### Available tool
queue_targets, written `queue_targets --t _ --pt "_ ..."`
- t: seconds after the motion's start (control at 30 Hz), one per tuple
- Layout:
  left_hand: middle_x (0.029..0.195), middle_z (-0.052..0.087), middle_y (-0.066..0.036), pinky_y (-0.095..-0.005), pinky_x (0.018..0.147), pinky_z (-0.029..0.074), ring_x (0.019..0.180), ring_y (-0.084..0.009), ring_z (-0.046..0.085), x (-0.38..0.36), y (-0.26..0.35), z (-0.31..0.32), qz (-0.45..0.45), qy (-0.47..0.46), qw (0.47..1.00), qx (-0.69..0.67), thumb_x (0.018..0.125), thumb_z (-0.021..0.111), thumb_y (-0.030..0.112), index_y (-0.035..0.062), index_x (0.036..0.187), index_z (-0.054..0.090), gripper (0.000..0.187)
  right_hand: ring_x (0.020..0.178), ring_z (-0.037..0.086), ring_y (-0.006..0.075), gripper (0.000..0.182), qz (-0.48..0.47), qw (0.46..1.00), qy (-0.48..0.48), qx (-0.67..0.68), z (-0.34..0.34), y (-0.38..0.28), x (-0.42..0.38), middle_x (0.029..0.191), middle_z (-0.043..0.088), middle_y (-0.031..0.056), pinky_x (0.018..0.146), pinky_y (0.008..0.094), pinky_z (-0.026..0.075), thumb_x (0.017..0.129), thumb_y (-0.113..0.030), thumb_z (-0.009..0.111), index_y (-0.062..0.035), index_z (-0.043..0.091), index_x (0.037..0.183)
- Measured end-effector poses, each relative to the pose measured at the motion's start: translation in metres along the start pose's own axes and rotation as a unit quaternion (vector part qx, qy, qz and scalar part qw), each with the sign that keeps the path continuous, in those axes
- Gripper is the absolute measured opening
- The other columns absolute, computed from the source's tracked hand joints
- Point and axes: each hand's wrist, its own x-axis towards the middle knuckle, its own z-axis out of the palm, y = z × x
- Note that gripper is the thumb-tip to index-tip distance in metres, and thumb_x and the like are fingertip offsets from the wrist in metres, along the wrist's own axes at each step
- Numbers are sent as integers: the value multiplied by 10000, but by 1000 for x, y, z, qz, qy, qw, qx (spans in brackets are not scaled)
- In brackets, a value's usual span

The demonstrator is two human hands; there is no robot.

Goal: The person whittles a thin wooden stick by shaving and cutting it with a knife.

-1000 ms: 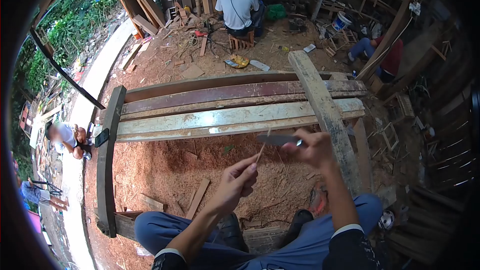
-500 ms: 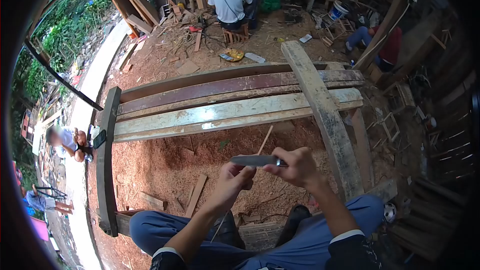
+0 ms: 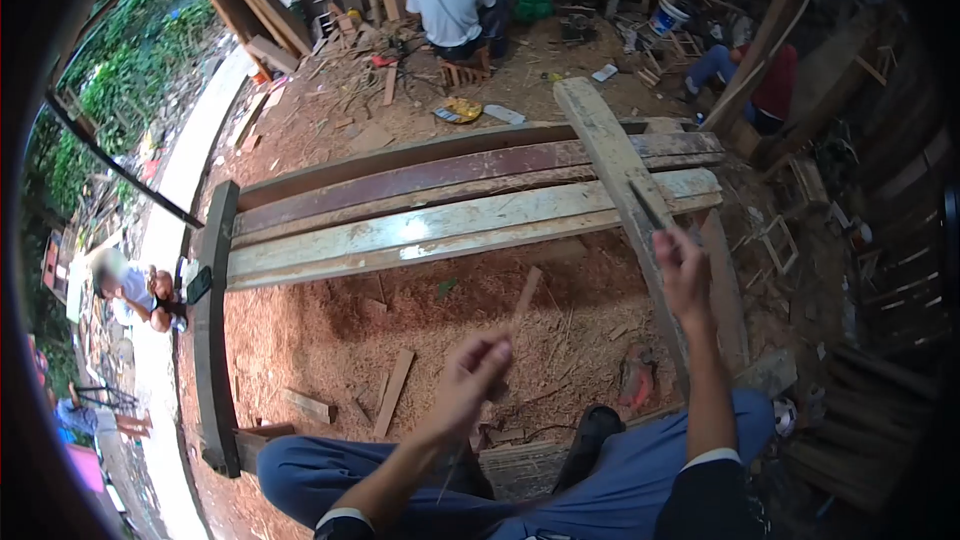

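Observation:
My left hand (image 3: 474, 378) is closed around a thin wooden strip (image 3: 526, 295). The strip's wider end sticks up past the fingers, and a thin end hangs below the hand. Farther right, my right hand (image 3: 684, 275) grips a knife (image 3: 652, 202) in front of the thick crosswise plank (image 3: 606, 145). Its blade points up and to the left, apart from the strip; the handle is mostly hidden by the fingers. Behind the strip lies a long pale board (image 3: 480, 216) of the bench.
A phone (image 3: 199, 282) rests on the left beam (image 3: 215, 340). Wood shavings (image 3: 330, 340) and offcuts cover the ground. A person in a white shirt (image 3: 450, 5) sits at the back, another in red (image 3: 773, 80) at right. More people are at the left edge.
My right hand and the knife have moved right and up, away from the strip. My left hand has dropped slightly, and the strip now shows its wider face.

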Motion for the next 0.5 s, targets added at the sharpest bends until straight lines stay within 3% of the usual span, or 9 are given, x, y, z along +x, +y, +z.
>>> queue_targets --t 0.07,0.1,0.2,0.3,0.5 --pt "797 451 30 -215 513 316 587 -51 361 12 1 -22 39 18 998 -49 1006 535 161 77 1252 549 260 463 570 217 599 -34 997 -68 17 16 -27 -22 543 561 52 446 362 454 911 -664 516 -87 597 768" --pt "800 460 27 -213 511 312 587 -48 364 14 7 -21 35 8 997 -72 1008 530 153 74 1259 544 264 460 589 228 637 -84 993 -77 -25 22 -43 -27 511 527 60 429 377 440 911 -679 497 -78 567 711" --pt "817 504 14 -209 503 315 579 -33 377 13 5 -17 48 3 994 -93 1012 537 160 51 1264 548 275 464 608 236 649 -111 979 -169 11 33 -70 -40 486 509 66 443 374 444 907 -674 511 -77 552 656" --pt "833 523 2 -211 508 313 582 -41 386 8 7 -10 65 7 994 -91 1013 532 147 38 1290 537 298 447 597 237 643 -122 973 -182 67 39 -88 -49 466 494 58 454 366 451 895 -662 543 -81 542 619" --pt "796 525 11 -208 496 305 567 -42 393 -4 10 -10 53 -44 997 -24 1014 537 153 44 1372 493 377 437 588 254 600 -279 942 -140 123 52 -113 -59 468 506 61 466 357 464 860 -621 623 -85 552 601"
